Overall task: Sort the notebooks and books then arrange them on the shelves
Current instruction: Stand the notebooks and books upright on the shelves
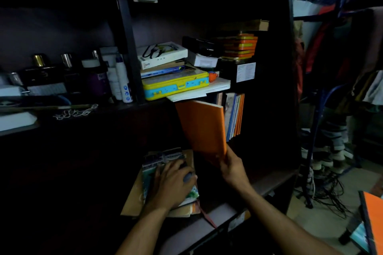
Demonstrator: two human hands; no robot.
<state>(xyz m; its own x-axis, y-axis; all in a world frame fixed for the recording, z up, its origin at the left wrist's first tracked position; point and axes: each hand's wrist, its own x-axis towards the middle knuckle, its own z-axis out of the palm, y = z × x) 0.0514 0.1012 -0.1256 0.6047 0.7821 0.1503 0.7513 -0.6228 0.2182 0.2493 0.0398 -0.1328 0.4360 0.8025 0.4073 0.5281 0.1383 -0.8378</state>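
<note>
My right hand (pixel 232 166) grips the bottom corner of an orange notebook (pixel 202 128) and holds it tilted in the lower shelf bay. To its right several thin notebooks (pixel 235 117) stand upright against the bay's right side. My left hand (pixel 173 182) lies flat, fingers spread, on a stack of books (pixel 149 176) that lies on the lower shelf board (pixel 269 182). The top book of the stack has a printed cover; a brown one lies beneath it.
The upper shelf holds a yellow and blue case (pixel 176 85), a white box (pixel 161 54), papers, orange boxes (pixel 238 46) and, at left, bottles (pixel 122 78) and jars. Clothes hang on a rack (pixel 342 68) at right, with cables on the floor. An orange book (pixel 373 219) lies at the lower right.
</note>
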